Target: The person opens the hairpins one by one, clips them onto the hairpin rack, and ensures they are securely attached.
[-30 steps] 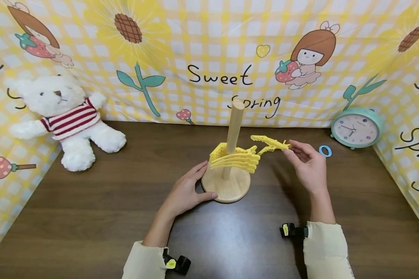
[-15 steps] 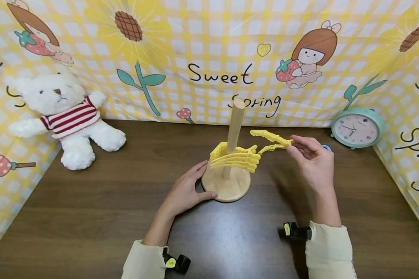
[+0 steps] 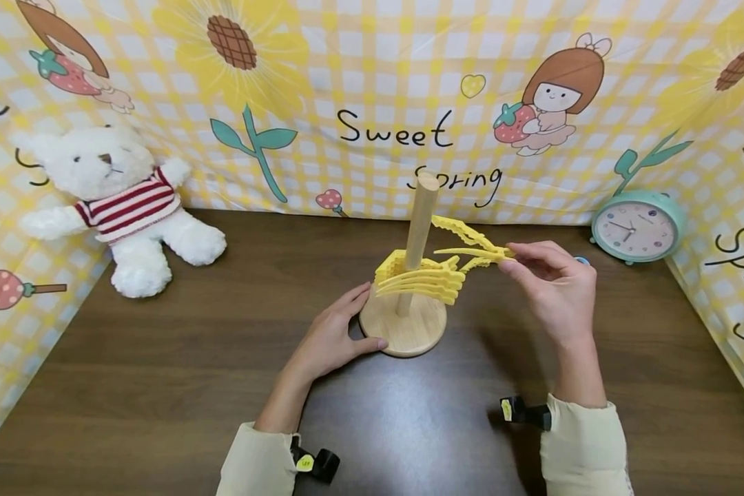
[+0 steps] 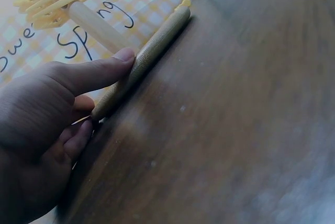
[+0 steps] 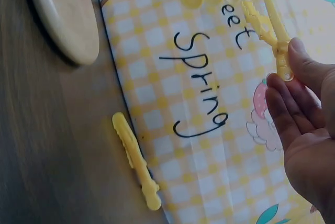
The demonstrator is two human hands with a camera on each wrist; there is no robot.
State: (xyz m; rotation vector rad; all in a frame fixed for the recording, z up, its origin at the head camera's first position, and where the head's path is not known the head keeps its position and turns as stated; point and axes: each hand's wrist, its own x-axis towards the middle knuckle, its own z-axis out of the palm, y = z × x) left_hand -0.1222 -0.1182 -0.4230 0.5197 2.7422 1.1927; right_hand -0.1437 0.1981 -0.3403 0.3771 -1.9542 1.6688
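In the head view my left hand (image 3: 325,337) grips the rim of a round-based wooden stand (image 3: 403,334), its thumb on top of the base. Several yellow hair clips (image 3: 418,284) sit stacked around the upright post. My right hand (image 3: 552,286) pinches the tail of another yellow hair clip (image 3: 499,252) beside the post. That clip's two arms are spread apart, one smooth and one toothed, pointing at the post; the right wrist view shows the same V shape. On the table behind lies one more clip (image 5: 135,158), partly hidden in the head view.
A white teddy bear (image 3: 114,186) in a striped shirt sits back left. A teal alarm clock (image 3: 635,227) stands back right. Behind my right hand, a blue ring (image 3: 583,260) is mostly hidden. Patterned cloth (image 3: 378,83) rises along the table's back and sides.
My right hand has moved slightly right and the clip in it has opened, its arms now spread. Its tips are nearer the post. My left hand stays on the base.
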